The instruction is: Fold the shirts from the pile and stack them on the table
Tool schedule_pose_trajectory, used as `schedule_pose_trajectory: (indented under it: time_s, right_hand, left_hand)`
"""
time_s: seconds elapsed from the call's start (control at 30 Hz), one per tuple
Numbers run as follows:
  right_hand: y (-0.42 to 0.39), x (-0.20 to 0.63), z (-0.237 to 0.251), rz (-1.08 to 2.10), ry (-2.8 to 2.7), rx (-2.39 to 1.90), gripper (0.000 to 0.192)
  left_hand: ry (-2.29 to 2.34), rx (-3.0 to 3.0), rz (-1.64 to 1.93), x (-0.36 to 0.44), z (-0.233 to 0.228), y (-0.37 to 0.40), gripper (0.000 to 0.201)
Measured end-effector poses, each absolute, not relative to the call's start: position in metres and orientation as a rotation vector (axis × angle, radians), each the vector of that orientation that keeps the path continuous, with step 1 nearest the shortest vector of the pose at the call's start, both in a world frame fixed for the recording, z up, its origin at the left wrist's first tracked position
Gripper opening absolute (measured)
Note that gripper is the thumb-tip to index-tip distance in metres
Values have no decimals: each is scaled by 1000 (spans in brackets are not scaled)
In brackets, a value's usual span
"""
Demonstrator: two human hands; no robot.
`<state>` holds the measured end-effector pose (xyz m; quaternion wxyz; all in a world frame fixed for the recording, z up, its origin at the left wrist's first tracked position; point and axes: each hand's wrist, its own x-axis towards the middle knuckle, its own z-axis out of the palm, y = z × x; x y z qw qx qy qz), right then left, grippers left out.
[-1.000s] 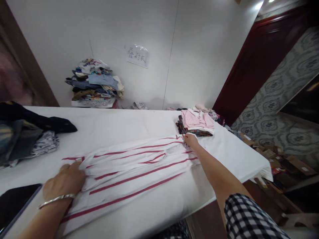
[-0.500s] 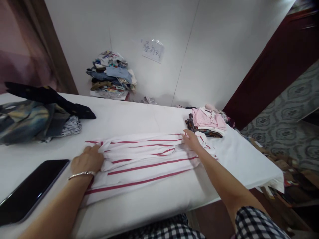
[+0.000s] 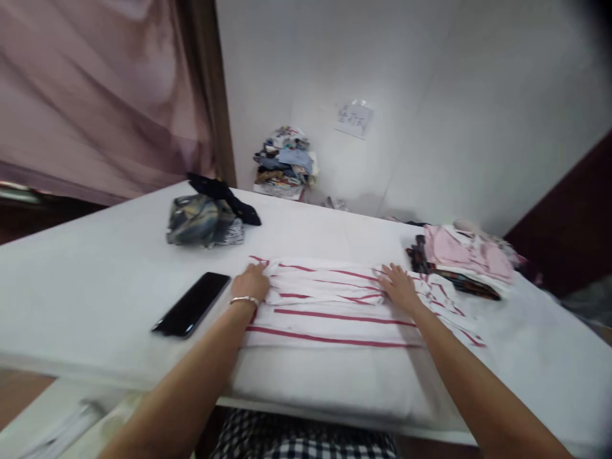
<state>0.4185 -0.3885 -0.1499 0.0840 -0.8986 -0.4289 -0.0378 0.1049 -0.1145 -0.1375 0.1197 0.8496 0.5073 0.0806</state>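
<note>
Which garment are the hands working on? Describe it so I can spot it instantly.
On the white table, near its front edge, lies the striped garment under the left hand and right hand. It is white with thin red stripes, unlike the pink folded stack and dark bundle.

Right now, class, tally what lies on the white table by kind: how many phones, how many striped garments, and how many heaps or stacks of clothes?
Phones: 1, the black phone.
Striped garments: 1, the red-striped shirt under both hands.
Clothes heaps or stacks: 2, the dark heap and the pink-topped stack.
Total: 4.
</note>
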Motion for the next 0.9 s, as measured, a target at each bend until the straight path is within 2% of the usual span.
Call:
schedule_pose_trajectory:
  time_s: [0.2, 0.4, 0.57, 0.77, 0.9]
  right_hand:
    - [-366, 367, -179, -81, -1573, -2608, 53]
    - [-366, 363, -191, -131, -1573, -2644, 52]
    - [-366, 363, -188, -121, -1580, -2642, 53]
    - [-366, 363, -185, -25, -1574, -2622, 54]
    - [-366, 366, -187, 16, -1560, -2575, 55]
  left_hand:
    - [1519, 2477, 291, 101, -141, -118, 45]
    - [1569, 2382, 403, 96, -143, -119, 39]
    - [1650, 2265, 460, 93, -139, -113, 43]
    - [1722, 2260, 369, 84, -133, -115, 55]
    - [1746, 2330, 277, 81, -129, -127, 52]
